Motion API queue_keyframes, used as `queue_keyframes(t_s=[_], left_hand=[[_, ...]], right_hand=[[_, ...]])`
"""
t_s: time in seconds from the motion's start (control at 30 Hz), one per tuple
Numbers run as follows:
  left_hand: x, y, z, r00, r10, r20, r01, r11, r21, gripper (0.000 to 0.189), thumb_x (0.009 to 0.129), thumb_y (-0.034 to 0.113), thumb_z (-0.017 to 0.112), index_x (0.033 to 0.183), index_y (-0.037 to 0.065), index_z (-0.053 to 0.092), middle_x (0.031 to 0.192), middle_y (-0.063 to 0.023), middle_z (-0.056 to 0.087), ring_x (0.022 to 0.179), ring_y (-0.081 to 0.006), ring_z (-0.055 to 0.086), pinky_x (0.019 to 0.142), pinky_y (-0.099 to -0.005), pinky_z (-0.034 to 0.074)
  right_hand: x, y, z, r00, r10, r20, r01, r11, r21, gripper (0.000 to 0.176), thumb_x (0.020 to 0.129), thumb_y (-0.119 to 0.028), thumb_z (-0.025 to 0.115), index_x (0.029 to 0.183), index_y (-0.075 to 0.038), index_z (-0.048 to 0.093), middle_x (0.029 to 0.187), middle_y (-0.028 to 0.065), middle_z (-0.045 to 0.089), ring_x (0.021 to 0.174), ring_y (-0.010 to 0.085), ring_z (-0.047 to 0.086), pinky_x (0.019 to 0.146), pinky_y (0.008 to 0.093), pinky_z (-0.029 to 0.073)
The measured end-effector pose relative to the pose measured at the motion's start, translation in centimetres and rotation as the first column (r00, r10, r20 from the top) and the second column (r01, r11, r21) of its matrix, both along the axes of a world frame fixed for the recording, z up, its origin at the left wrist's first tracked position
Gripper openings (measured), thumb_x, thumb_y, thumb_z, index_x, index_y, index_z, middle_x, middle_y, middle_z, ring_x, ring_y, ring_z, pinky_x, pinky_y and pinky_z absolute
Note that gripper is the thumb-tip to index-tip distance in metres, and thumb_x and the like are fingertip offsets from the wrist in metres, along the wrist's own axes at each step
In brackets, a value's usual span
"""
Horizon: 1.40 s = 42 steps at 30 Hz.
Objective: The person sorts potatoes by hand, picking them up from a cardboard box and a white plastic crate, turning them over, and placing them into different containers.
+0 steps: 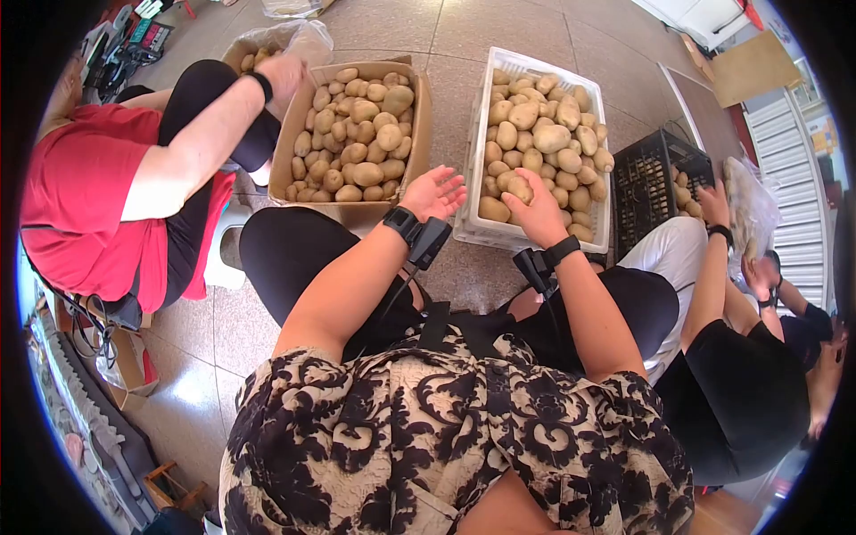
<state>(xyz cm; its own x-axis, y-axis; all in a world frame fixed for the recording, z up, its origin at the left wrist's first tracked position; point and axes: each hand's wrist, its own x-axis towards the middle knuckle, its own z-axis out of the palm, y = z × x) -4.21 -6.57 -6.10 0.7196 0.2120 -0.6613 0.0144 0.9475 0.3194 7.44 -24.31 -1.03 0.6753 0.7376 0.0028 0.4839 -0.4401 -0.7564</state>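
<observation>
My right hand (540,214) is closed on a potato (519,188) over the near left corner of a white plastic crate (471,201). The crate is heaped with potatoes (553,138). My left hand (433,193) is held palm up with the fingers spread and nothing in it, between the crate and a cardboard box (424,107). That box, to the left, is filled with potatoes (364,134) too. Each of my wrists has a dark strap with a small device on it.
At left, a person in red (98,196) reaches to another box with a plastic bag (310,43). On the right, a person in black (736,392) has a hand by a black crate (631,183) holding potatoes. A clear plastic bag (751,201) lies beyond it.
</observation>
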Motion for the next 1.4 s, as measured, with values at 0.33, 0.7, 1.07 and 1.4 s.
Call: queue_keyframes(t_s=[0.33,0.7,1.07,1.4], left_hand=[[0.7,0.0,-0.6,0.991,-0.112,0.076,0.117,0.991,-0.067,0.02,0.087,0.02,0.056,0.096,0.004,0.049,0.092,-0.0084,0.052,0.075,-0.0191,0.053,0.064,-0.0292,0.051],[0.0,6.3,-1.8,0.913,0.408,-0.026,-0.408,0.913,0.008,0.014,0.084,0.01,0.056,0.089,0.002,0.045,0.082,-0.0057,0.047,0.068,-0.0156,0.049,0.056,-0.0225,0.048],[-1.4,10.7,-6.9,0.672,0.732,0.116,-0.74,0.669,0.065,0.023,0.09,0.003,0.041,0.112,0.004,0.047,0.111,-0.0103,0.045,0.095,-0.0248,0.049,0.075,-0.0348,0.054],[-2.7,14.0,-11.0,0.718,0.693,-0.061,-0.695,0.71,-0.11,0.028,0.087,0.022,0.043,0.099,-0.001,0.052,0.095,-0.0157,0.056,0.084,-0.0252,0.057,0.068,-0.037,0.053]], right_hand=[[-2.5,1.4,0.8,0.759,0.409,-0.507,-0.223,0.894,0.388,0.061,0.081,-0.004,0.057,0.136,-0.004,0.029,0.131,0.0127,0.04,0.104,0.0197,0.053,0.086,0.03,0.045],[-0.3,0.0,0.2,0.984,0.151,-0.094,-0.14,0.984,0.113,0.049,0.079,-0.007,0.06,0.125,-0.004,0.044,0.12,0.0137,0.049,0.092,0.0212,0.057,0.078,0.0297,0.048],[0.4,-0.7,-1.1,0.983,0.177,0.041,-0.179,0.983,0.046,0.044,0.077,-0.009,0.061,0.119,-0.005,0.048,0.114,0.0135,0.05,0.086,0.0236,0.055,0.079,0.0318,0.046],[1.9,-2.5,-3.0,0.977,0.121,0.176,-0.127,0.992,0.026,0.042,0.076,-0.012,0.062,0.117,-0.007,0.051,0.105,0.0113,0.052,0.08,0.0221,0.054,0.071,0.0313,0.046]])
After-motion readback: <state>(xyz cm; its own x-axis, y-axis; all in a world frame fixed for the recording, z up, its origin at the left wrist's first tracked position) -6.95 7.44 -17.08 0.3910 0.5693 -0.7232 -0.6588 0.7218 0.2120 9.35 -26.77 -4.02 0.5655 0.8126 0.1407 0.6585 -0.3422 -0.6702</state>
